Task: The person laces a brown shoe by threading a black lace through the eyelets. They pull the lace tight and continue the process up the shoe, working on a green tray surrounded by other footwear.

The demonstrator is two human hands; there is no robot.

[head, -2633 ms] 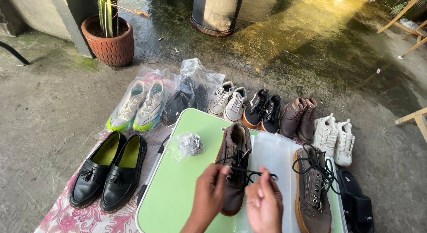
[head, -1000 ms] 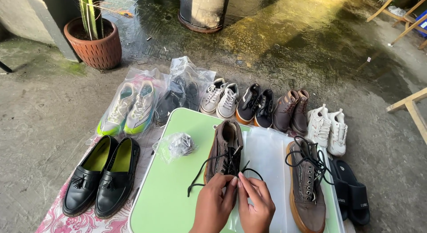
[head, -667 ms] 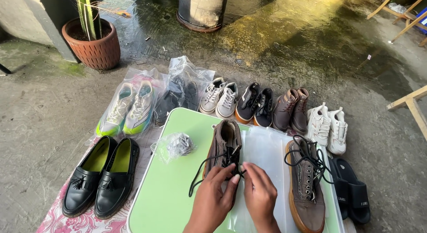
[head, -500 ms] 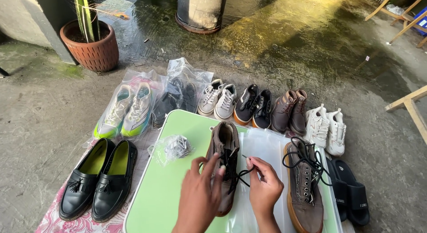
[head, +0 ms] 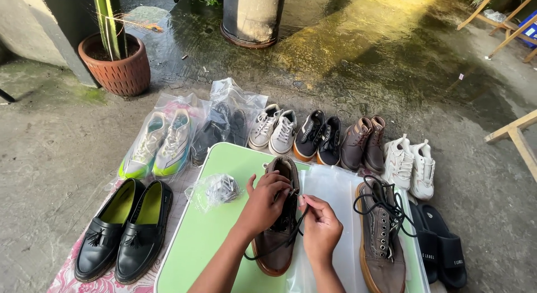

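Left hand [head: 267, 200] clamps the brown shoe [head: 281, 214] flat on the green surface [head: 215, 237] while right hand [head: 320, 228], just beside, pinches the black lace [head: 299, 217] between its fingers, so best feed it snug and untwisted through each eyelet.

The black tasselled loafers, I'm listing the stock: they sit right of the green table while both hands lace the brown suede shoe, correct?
Not quite: the head view shows the black tasselled loafers left of the green table. Both hands, left hand and right hand, do lace the brown suede shoe.
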